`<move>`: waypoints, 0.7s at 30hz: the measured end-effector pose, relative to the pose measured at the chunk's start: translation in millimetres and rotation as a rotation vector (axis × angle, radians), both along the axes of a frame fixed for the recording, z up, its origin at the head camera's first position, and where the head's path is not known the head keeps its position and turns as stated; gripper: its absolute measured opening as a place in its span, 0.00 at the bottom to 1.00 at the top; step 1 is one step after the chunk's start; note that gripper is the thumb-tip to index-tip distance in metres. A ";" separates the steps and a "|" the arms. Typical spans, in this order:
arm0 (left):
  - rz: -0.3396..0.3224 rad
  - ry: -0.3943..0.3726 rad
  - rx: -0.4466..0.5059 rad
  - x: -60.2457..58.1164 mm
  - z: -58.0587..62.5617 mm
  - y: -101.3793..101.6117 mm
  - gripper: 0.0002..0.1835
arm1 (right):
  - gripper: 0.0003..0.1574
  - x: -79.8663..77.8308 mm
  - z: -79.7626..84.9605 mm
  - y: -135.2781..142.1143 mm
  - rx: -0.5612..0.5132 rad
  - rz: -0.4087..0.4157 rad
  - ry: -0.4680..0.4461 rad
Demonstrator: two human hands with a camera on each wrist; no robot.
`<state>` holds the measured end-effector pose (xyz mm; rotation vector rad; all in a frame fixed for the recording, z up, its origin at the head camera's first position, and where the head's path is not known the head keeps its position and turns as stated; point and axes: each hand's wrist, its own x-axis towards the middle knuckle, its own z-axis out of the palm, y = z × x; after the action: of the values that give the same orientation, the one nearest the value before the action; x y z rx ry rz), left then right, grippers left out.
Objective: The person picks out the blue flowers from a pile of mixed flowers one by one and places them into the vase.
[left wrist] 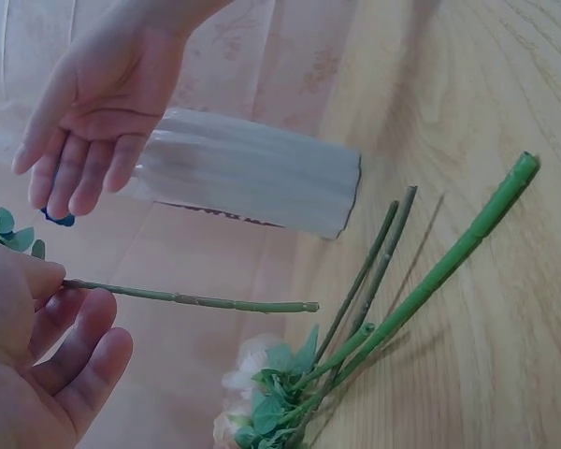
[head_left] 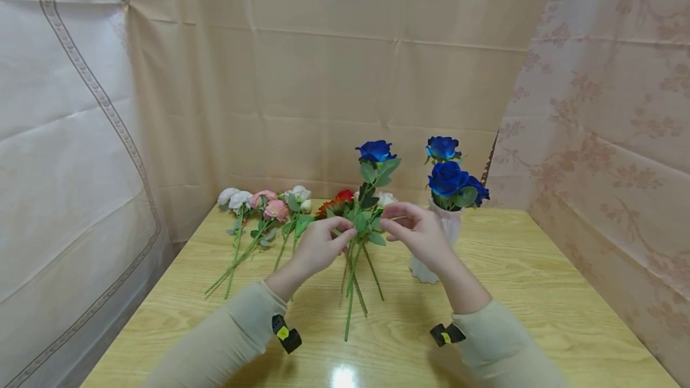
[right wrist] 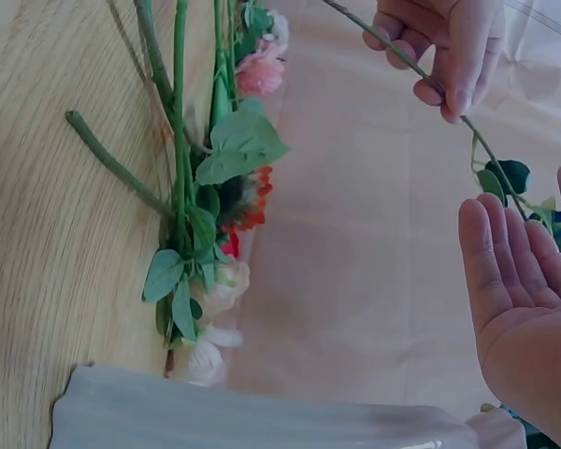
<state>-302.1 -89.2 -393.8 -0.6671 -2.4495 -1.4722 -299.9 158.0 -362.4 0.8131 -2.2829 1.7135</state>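
Between thumb and fingers, my left hand (head_left: 322, 243) pinches the stem (left wrist: 206, 301) of a blue rose (head_left: 375, 151), which stands upright above the table with its green leaves below the bloom. My right hand (head_left: 419, 233) is beside the rose's leaves, its fingers extended and slightly bent, holding nothing. In the right wrist view the right palm (right wrist: 533, 309) faces the blue bloom, close to it. A white fluted vase (head_left: 423, 272) stands just behind the right hand, with several blue roses (head_left: 447, 178) in it. The right forearm and hand partly cover the vase.
Several flowers lie across the wooden table (head_left: 539, 292): white ones (head_left: 239, 200), pink ones (head_left: 277, 211), a red one (head_left: 345, 195) and an orange one (right wrist: 252, 206). Loose green stems (head_left: 350, 304) point toward the front edge. A beige curtain (head_left: 323, 88) hangs behind.
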 end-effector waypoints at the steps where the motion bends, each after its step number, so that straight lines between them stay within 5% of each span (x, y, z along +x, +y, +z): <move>1: -0.002 -0.002 -0.005 0.2 -0.2 0.5 0.11 | 0.21 -0.7 0.0 -1.1 0.000 -0.001 -0.003; 21: -0.050 0.010 0.019 2.7 -3.8 11.9 0.11 | 0.21 -12.9 -1.7 -17.0 -0.012 -0.001 -0.070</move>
<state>-299.4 -77.3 -397.5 -0.7356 -2.4251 -1.5040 -312.8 141.0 -364.2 0.7608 -2.3155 1.7804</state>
